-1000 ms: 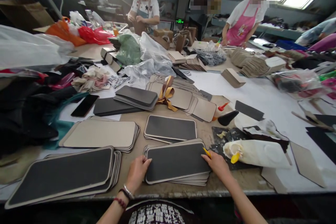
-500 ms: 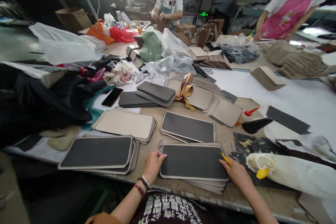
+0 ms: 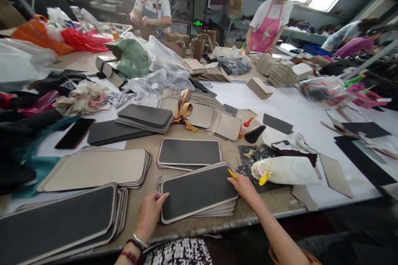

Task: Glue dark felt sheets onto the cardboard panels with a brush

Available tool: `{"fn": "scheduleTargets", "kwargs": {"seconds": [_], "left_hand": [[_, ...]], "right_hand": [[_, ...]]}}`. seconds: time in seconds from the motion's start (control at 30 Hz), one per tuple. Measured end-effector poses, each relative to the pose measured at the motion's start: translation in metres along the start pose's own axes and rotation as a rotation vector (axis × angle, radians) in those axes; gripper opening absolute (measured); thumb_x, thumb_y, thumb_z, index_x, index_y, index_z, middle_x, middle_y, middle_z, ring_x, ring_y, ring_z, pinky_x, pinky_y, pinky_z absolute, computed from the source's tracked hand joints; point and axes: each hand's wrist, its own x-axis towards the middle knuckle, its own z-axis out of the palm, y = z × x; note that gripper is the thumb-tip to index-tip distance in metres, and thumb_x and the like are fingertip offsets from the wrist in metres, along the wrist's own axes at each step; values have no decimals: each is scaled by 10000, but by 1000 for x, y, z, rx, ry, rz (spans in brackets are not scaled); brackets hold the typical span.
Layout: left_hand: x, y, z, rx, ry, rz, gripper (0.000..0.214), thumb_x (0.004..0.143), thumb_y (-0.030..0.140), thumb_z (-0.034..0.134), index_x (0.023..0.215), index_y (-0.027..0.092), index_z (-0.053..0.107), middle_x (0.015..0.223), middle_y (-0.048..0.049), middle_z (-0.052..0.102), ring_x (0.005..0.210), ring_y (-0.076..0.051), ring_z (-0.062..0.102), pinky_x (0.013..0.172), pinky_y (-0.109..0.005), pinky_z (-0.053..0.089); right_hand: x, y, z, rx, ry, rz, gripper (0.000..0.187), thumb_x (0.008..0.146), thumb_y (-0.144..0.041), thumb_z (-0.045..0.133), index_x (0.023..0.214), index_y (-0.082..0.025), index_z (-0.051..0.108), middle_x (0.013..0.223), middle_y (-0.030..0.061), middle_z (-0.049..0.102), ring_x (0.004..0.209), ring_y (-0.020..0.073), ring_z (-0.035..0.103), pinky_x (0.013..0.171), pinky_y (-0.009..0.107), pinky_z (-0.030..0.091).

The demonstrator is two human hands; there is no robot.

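Note:
A stack of rounded tan boards topped with a dark grey panel (image 3: 197, 190) lies at the table's near edge. My left hand (image 3: 148, 213) rests on its left end, fingers curled against the edge. My right hand (image 3: 245, 186) presses on the stack's right end and pinches a small yellow tool (image 3: 231, 174) between its fingers. A second, thinner stack of the same panels (image 3: 189, 152) sits just behind.
A larger panel stack (image 3: 56, 223) lies at the near left, plain tan boards (image 3: 96, 167) behind it. A white glue-smeared bundle (image 3: 284, 170) sits right of my right hand. A phone (image 3: 74, 133), bags and cloth crowd the left. Other people work at the far side.
The view has swung back to the right and lifted. Both hands stay on the ends of the same stack, which now sits slightly askew.

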Motion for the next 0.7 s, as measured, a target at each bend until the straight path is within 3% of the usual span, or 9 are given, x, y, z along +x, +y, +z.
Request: {"fn": "scheduleTargets", "kwargs": {"seconds": [0.23, 0.4, 0.57, 0.7], "left_hand": [[0, -3, 2, 0, 36, 26, 246, 680, 405, 562, 551, 220, 465, 551, -37, 580, 590, -236, 557, 589, -311, 346], [-9, -10, 1, -84, 84, 14, 172, 734, 358, 523, 704, 189, 542, 701, -73, 644, 708, -246, 600, 670, -324, 401], [-6, -21, 5, -236, 40, -62, 167, 758, 228, 492, 802, 142, 628, 799, -84, 695, 808, -226, 639, 719, -300, 452], [-1, -21, 10, -354, -23, -91, 142, 789, 182, 517, 837, 114, 632, 821, -71, 684, 853, -218, 623, 773, -328, 465]], "right_hand": [[-7, 1, -6, -20, 85, 44, 292, 873, -392, 496, 1008, -161, 615, 959, 115, 659, 886, 233, 635, 687, 269, 432], [-10, 3, -6, -43, 97, -25, 284, 906, -300, 417, 1026, -180, 645, 936, 91, 670, 896, 198, 632, 721, 234, 428], [-13, 1, -8, -82, 92, -86, 306, 907, -235, 377, 963, -162, 668, 890, 128, 669, 857, 238, 642, 714, 280, 445], [-18, 2, -7, -88, 106, -54, 249, 915, -247, 422, 950, -188, 661, 845, 108, 660, 824, 225, 644, 715, 302, 475]]}}
